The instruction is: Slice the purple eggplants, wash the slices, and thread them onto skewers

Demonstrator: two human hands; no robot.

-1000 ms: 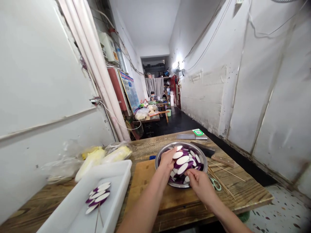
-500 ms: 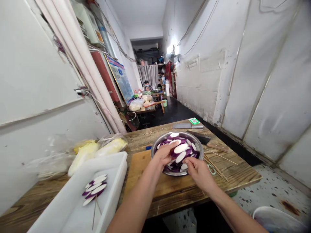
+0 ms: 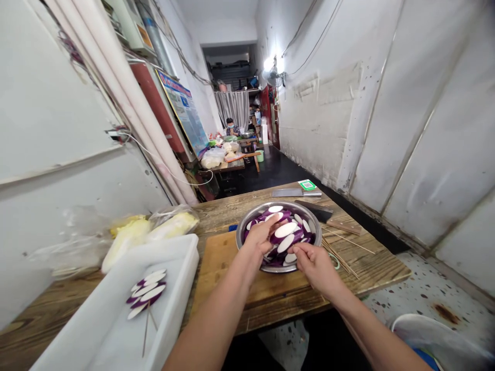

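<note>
Over a steel bowl [image 3: 238, 238] full of purple-skinned eggplant pieces, my left hand [image 3: 258, 238] is closed around a few overlapping eggplant slices [image 3: 286, 230] with white cut faces. My right hand [image 3: 315, 263] pinches at the lower right end of these slices, at the bowl's near rim. Its thumb and forefinger are pressed together on what appears to be a thin bamboo skewer, mostly hidden by the fingers. On the left, skewered eggplant slices [image 3: 149, 292] lie in a white tray [image 3: 189, 273], with thin sticks pointing toward me.
A wooden cutting board [image 3: 212, 263] lies under the bowl. Loose bamboo skewers [image 3: 342, 255], a cleaver [image 3: 296, 192] and a dark-bladed knife [image 3: 319, 211] lie right of and behind it. Plastic bags [image 3: 170, 226] sit behind the tray. A person [image 3: 231, 128] sits far back.
The view has shifted slightly, so the table and tray appear a little further left and up. Both hands keep nearly the same hold over the bowl.
</note>
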